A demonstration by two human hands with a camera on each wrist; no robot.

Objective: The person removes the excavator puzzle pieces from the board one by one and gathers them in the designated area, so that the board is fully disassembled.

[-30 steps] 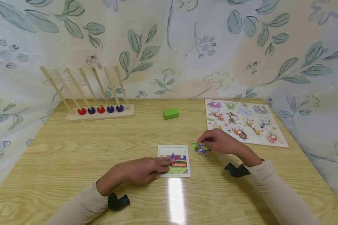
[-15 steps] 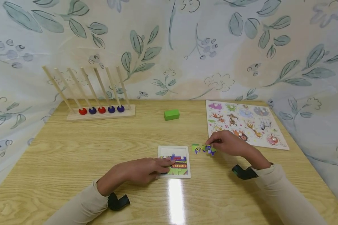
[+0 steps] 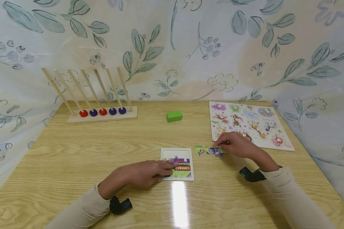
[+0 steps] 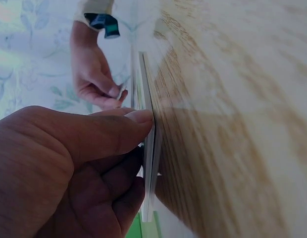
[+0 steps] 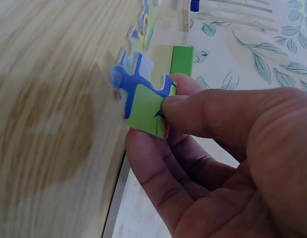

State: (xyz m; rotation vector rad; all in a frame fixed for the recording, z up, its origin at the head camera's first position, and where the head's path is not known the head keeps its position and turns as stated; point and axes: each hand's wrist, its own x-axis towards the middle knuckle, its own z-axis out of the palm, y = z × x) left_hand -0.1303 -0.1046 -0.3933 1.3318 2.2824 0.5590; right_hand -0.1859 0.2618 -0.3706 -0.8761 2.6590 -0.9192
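Observation:
My left hand (image 3: 146, 172) holds the left side of a small white-framed jigsaw tray (image 3: 192, 165), its fingers lying over the picture. In the left wrist view, the thumb touches the tray's edge (image 4: 149, 168). Several pieces showing a red, yellow and green picture fill the lower part of the tray, and part of them is hidden by my fingers. My right hand (image 3: 239, 145) pinches a green and blue jigsaw piece (image 5: 147, 102) between thumb and finger, close to the tabletop. Left of it, more loose jigsaw pieces (image 3: 199, 149) form a row beside the tray.
A wooden peg stand (image 3: 103, 118) with red and blue beads is at the back left. A green block (image 3: 174, 116) sits at the back middle. The animal knob puzzle board (image 3: 246, 127) lies at the right, just behind my right hand. A floral cloth (image 3: 172, 47) hangs behind the table.
My right hand has shifted rightward along the loose jigsaw pieces, which went from a tight cluster to a longer row. My left hand and the tray stay in place.

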